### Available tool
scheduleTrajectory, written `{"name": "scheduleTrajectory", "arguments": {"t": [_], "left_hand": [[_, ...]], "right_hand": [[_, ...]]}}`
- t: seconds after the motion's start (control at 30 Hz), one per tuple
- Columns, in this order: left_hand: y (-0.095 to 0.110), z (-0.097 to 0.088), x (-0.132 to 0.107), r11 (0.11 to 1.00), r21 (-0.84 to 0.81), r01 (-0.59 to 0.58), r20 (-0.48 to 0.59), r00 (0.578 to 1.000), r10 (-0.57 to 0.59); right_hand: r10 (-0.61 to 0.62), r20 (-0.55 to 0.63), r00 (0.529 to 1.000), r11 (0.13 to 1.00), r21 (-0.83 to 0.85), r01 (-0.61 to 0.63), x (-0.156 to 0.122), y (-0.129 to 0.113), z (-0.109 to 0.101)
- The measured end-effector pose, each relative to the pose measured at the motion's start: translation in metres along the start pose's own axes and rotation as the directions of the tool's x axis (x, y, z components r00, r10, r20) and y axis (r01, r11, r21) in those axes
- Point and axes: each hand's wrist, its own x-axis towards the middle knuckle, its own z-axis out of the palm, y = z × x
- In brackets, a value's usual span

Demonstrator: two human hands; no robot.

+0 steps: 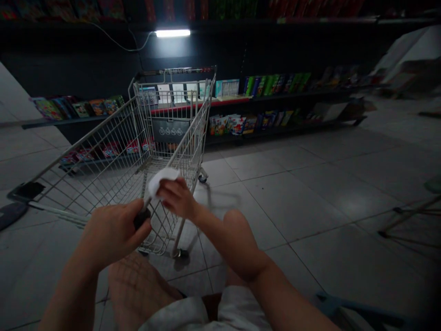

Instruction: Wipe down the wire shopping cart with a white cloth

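A metal wire shopping cart (pixel 193 142) stands in front of me, its basket reaching toward my knees. My left hand (pixel 113 232) is closed around the near corner of the basket's top rim, where a dark corner cap (pixel 141 218) shows between thumb and fingers. Just ahead of it, my right hand (pixel 179 197) pinches a white cloth or tissue (pixel 163 179) against the top side rail. Cloth and rail touch; the fingertips under the cloth are partly hidden. Another black corner cap (pixel 30 189) sits at the basket's left end. The visible basket holds no goods.
Behind the cart run dark shelves (pixel 275 94) with books and packets. A lit tube lamp (pixel 172 33) hangs there on a white cable. Grey tiles (pixel 262 197) cover the floor. Thin stand legs (pixel 409 216) are at the right, and a bluish frame (pixel 344 303) at lower right.
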Motion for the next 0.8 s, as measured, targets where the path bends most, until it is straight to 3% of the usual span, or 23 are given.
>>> {"name": "scheduleTrajectory", "arguments": {"t": [0.07,0.1,0.17,0.23,0.27,0.3,0.43,0.5,0.57,0.67,0.73,0.8], "left_hand": [[-0.001,0.001,0.0,1.0,0.014,-0.002,-0.003,1.0,0.002],[-0.002,0.001,0.0,1.0,0.014,-0.005,-0.007,1.0,0.005],[-0.003,0.002,0.0,1.0,0.001,-0.008,-0.015,1.0,0.008],[-0.004,0.003,0.0,1.0,-0.009,-0.011,-0.02,1.0,0.011],[-0.005,0.004,0.0,1.0,-0.008,-0.014,-0.024,1.0,0.014],[-0.005,0.005,0.001,1.0,-0.004,-0.02,-0.026,0.999,0.02],[-0.007,0.006,0.002,0.998,-0.007,-0.058,-0.025,0.998,0.058],[-0.011,0.005,0.003,0.997,-0.028,-0.075,-0.028,0.997,0.075],[-0.017,0.005,0.002,0.995,-0.056,-0.087,-0.034,0.996,0.085],[-0.029,0.007,-0.001,0.988,-0.105,-0.11,-0.053,0.993,0.105],[-0.036,0.008,-0.003,0.982,-0.12,-0.143,-0.078,0.988,0.134],[-0.042,0.01,-0.005,0.976,-0.114,-0.188,-0.112,0.978,0.175]], "right_hand": [[0.185,-0.09,0.979,0.981,-0.035,-0.189,0.013,0.006,-0.011],[0.213,-0.113,0.971,0.975,-0.043,-0.219,0.019,0.007,-0.016],[0.05,-0.041,0.998,0.998,-0.04,-0.052,0.029,0.007,-0.027],[-0.186,0.095,0.978,0.982,-0.007,0.188,0.036,0.014,-0.037],[-0.228,0.143,0.963,0.973,-0.006,0.231,0.04,0.023,-0.042],[-0.204,0.171,0.964,0.977,-0.026,0.211,0.045,0.036,-0.047],[0.136,0.158,0.978,0.973,-0.209,-0.102,0.072,0.099,-0.06],[0.191,0.18,0.965,0.956,-0.258,-0.141,0.083,0.107,-0.062],[0.157,0.259,0.953,0.957,-0.279,-0.082,0.087,0.088,-0.064],[0.02,0.401,0.916,0.959,-0.267,0.096,0.088,0.03,-0.072],[-0.089,0.516,0.852,0.959,-0.187,0.214,0.097,-0.003,-0.081],[-0.239,0.612,0.754,0.954,0.002,0.301,0.12,-0.021,-0.086]]}}
